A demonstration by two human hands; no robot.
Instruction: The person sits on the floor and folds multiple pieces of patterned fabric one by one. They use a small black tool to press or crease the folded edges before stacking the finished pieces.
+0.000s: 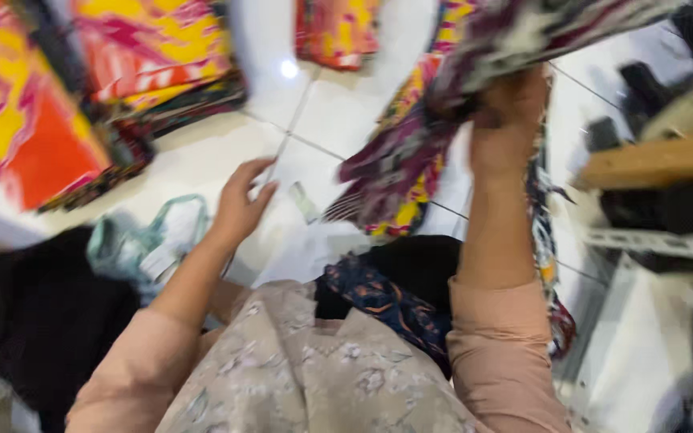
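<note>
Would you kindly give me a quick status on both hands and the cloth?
Right hand raised, gripping patterned cloth. Left hand open, empty, over white floor. Nothing between them.

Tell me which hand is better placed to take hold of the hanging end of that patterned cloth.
Left. The left hand is open and free, hovering over the white tiled floor beside the drooping end of the patterned cloth. The right hand is raised, already gripping the cloth's upper part.

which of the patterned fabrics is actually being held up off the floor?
The purple, white and yellow patterned cloth, gripped by the right hand. The orange-yellow fabrics lie flat on the tiled floor; the left hand is empty.
</note>
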